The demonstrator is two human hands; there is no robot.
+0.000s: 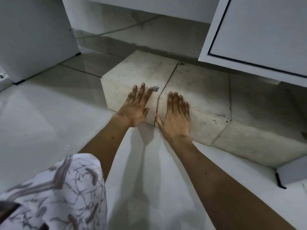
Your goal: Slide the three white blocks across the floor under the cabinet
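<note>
Three white blocks lie side by side in a row on the floor, below the cabinet: the left block (pixel 139 70), the middle block (pixel 199 87) and the right block (pixel 259 117). My left hand (pixel 136 107) presses flat against the near face and top edge of the left block, fingers straight. My right hand (pixel 176 117) presses flat on the near face and top edge of the middle block, fingers straight. An open white cabinet door (pixel 259 35) hangs over the right block. The dark space under the cabinet (pixel 149 30) lies just beyond the blocks.
A white cabinet side panel (pixel 33 35) stands at the left. The pale tiled floor (pixel 49 113) spreads in front of the blocks. A white furniture foot (pixel 290 175) sits at the right edge. My patterned clothing (pixel 54 196) fills the lower left.
</note>
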